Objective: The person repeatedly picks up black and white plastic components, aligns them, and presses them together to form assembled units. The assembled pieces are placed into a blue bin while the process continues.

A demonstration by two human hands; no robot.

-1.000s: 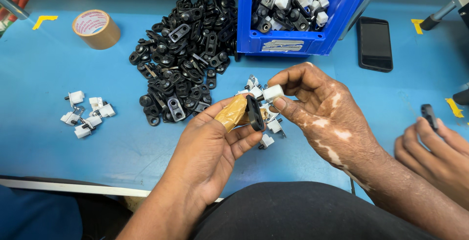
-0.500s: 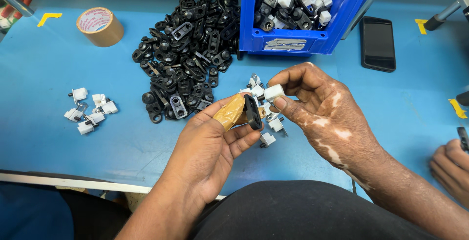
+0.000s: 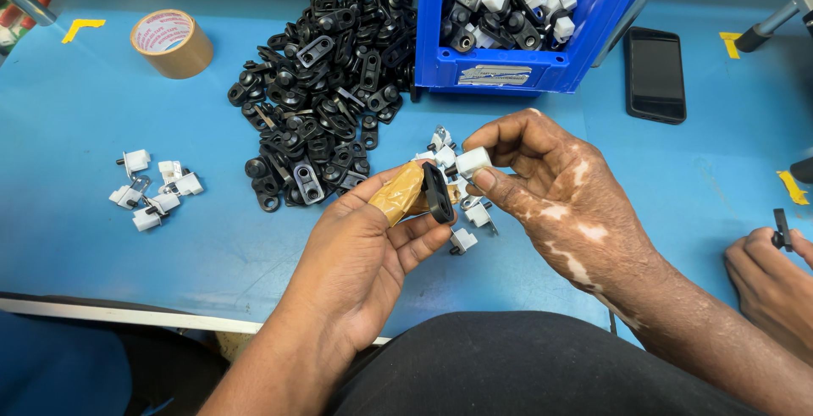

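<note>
Your left hand [image 3: 360,251], its thumb wrapped in brown tape, grips a black plastic bracket [image 3: 437,192] on edge above the blue table [image 3: 76,94], while your right hand [image 3: 550,187] pinches a small white clip [image 3: 472,163] right against it. A pile of black brackets [image 3: 326,85] lies just beyond, beside the blue bin [image 3: 525,64], with loose white clips [image 3: 152,191] well to the left and a co-worker's hand [image 3: 766,268] at the right edge

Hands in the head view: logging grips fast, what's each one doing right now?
Left hand: closed on a black bracket, thumb taped.
Right hand: pinching a small white clip against it.
</note>
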